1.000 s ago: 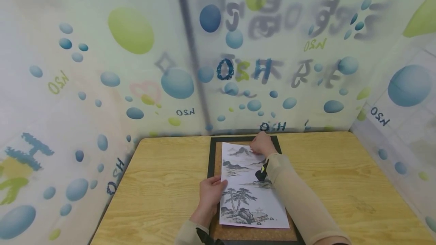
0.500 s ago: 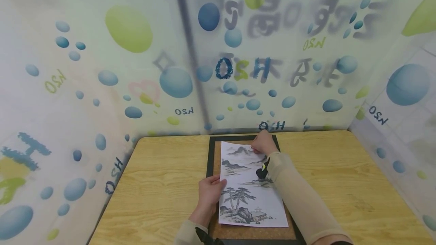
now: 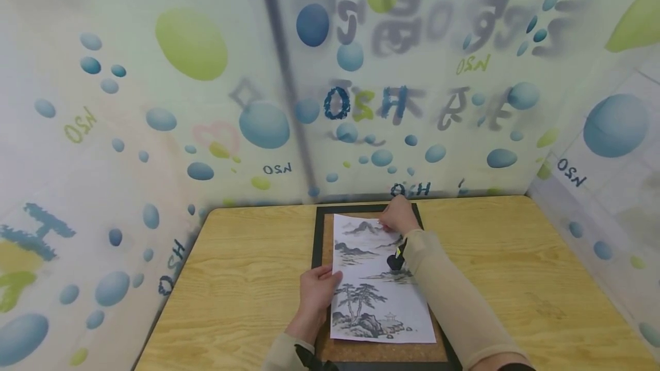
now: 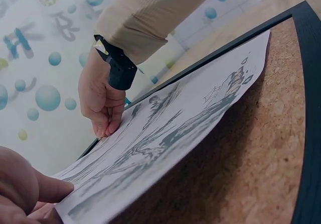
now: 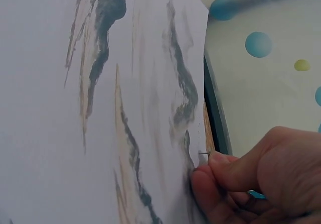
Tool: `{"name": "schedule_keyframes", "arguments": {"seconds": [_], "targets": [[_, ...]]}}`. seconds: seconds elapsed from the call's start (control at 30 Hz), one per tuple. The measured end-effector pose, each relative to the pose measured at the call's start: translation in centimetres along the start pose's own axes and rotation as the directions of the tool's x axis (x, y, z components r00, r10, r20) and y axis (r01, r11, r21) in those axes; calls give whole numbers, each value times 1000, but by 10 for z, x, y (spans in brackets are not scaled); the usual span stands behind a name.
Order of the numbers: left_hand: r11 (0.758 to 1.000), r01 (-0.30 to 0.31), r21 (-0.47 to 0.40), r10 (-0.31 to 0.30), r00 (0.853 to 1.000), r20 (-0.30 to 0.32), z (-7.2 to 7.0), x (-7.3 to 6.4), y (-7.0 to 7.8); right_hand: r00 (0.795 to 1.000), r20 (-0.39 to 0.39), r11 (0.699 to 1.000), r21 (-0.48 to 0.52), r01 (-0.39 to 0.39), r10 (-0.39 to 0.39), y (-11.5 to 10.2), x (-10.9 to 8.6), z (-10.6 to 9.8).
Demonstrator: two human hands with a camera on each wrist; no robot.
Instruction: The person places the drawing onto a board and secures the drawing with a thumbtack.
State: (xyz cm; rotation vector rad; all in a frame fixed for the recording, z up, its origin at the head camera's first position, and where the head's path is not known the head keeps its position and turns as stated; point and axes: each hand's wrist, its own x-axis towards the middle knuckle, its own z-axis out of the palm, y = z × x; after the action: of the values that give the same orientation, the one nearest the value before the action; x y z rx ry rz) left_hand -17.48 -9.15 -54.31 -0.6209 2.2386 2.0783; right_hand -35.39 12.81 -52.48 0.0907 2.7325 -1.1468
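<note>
A white sheet printed with an ink landscape (image 3: 378,271) lies over a cork board (image 3: 381,352) with a black frame. At the sheet's left edge, my left hand (image 3: 315,291) pinches the paper between thumb and fingers; the left wrist view shows the near edge of the sheet (image 4: 175,148) lifted off the cork (image 4: 271,108). My right hand (image 3: 399,216) is at the sheet's upper right corner area. Seen from the right wrist, its thumb and finger pinch a thin metal pin (image 5: 202,153), whose needle points over the paper. The pin's head is hidden by the fingertips.
The board lies on a light wooden table (image 3: 247,273) that reaches the wall behind. The wall covering (image 3: 216,130) bears blue and green bubbles and letters. A black wrist camera (image 3: 396,261) on the right arm hangs over the sheet.
The head view has shifted slightly. Both hands keep the same places on the sheet, and the pin stays in the right hand's fingertips.
</note>
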Motion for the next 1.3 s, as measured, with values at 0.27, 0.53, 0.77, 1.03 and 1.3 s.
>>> {"name": "schedule_keyframes", "arguments": {"seconds": [0.27, 0.53, 0.77, 1.03, 1.3], "targets": [[1000, -14, -8, 14, 1000, 2, 0, 1, -1, 1000, -3, 1000, -11, 21, -21, -4, -3, -1], [1000, -19, -9, 19, 1000, 8, -1, 1, 1, 1000, -4, 996, -89, 26, -26, -9, 1, 4], [1000, -5, 2, 5, 1000, 1, 0, 1, 0, 999, 16, 992, -124, -29, 31, -10, 4, 5], [1000, 5, 13, -4, 1000, -30, 0, 1, -2, 1000, 4, 995, -100, -15, 16, -9, 3, 8], [1000, 6, 24, -5, 1000, -28, -2, -1, -1, 1000, -17, 990, -140, -8, 6, -11, 3, 13]]}}
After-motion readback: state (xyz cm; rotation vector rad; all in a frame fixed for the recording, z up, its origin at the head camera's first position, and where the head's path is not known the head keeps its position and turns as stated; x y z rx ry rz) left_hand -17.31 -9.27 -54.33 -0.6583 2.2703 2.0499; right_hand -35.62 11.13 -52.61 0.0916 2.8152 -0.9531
